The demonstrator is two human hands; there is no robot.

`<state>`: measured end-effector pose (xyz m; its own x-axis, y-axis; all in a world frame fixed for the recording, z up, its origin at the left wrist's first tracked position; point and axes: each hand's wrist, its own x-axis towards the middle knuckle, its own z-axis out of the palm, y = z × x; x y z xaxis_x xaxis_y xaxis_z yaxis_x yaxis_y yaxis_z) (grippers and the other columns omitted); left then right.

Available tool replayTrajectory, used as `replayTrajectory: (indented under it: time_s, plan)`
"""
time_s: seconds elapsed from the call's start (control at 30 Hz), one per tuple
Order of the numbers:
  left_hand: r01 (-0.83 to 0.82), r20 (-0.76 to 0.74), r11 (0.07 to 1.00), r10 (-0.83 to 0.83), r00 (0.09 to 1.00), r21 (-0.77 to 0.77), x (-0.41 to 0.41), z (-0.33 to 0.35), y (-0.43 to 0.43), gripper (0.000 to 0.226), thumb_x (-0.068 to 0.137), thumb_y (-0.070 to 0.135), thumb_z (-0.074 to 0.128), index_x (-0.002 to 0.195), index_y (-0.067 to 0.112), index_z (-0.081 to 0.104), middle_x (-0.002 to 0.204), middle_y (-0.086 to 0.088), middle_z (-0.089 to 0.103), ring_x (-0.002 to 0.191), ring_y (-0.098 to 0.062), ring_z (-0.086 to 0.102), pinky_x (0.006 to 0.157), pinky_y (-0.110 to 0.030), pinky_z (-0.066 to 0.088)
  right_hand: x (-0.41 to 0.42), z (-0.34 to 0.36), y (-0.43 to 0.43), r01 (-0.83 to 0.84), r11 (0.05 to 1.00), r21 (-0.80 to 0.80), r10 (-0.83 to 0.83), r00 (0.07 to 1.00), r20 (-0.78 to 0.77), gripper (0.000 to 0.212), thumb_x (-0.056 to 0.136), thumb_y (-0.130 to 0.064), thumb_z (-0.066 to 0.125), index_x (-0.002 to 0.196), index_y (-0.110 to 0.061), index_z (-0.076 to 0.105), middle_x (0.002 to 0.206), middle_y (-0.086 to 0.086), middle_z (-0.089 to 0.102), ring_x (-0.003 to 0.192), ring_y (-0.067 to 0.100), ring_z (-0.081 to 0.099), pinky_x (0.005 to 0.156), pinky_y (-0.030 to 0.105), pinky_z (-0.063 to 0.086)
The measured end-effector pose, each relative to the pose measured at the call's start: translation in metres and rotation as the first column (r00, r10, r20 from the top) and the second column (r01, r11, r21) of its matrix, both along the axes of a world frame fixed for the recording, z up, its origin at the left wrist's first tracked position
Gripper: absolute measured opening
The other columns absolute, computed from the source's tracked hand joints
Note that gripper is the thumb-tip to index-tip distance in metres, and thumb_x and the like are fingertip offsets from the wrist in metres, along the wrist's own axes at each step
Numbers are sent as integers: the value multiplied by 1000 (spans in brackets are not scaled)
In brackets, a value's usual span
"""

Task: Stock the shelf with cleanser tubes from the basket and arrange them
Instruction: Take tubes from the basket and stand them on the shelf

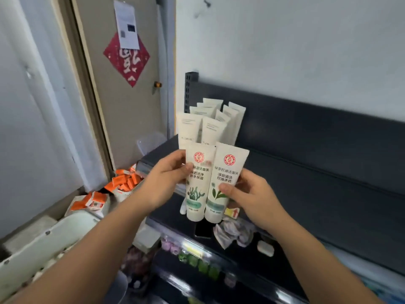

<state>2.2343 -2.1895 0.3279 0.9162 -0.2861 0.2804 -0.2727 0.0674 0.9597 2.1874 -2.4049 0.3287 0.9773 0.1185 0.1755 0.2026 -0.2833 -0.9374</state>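
**Side by side, caps down**

Seen from the head camera, the left hand [168,172] pinches a white plastic cleanser tube with a seaweed drawing [197,194] by its left edge, its grip closed on it. The right hand [249,194] has its grip on a second white tube with a green leaf drawing [221,172], thumb across the front. The two tubes touch, held just above the front of the dark grey metal shelf [306,172]. Behind them a cluster of plain white tubes [210,126] stands upright in the shelf's back-left corner. Orange-and-white packets [125,181] lie heaped at lower left
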Motion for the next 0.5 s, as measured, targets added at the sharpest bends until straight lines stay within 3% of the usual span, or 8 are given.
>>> replayTrajectory:
  time_s: [0.17,0.33,0.43,0.5]
  plan:
    - [16,37,999,-17,999,38,2,20,-67,25,96,-1,48,118,2,58,113,-11,69,103,-23,67,84,-33,57,-6,21,-63,109,994,-14,-108,993,52,23,87,-16,71,108,-22,68,103,-4,74,93,18,70,73,48,60]
    - [6,93,983,-24,995,184,30,16,-119,22,95,10,56,113,21,61,109,-2,71,106,-21,66,91,-48,54,1,19,-105,278,960,-22,-276,959,63,22,84,-19,75,102,-28,68,94,-9,74,85,11,70,68,36,61]
    - [-46,154,951,-2,988,307,53,4,-147,22,94,16,58,113,26,59,111,7,69,105,-11,64,92,-43,54,14,1,-122,379,924,-50,-377,925,53,21,82,-21,77,98,-30,68,91,-14,73,84,5,68,68,28,57]
    - [-120,211,914,39,977,387,68,-3,-160,23,95,17,57,118,21,57,115,10,66,105,-6,61,91,-32,52,24,-14,-132,429,898,-96,-426,903,56,21,82,-20,76,98,-29,67,95,-14,72,85,0,66,68,19,51]
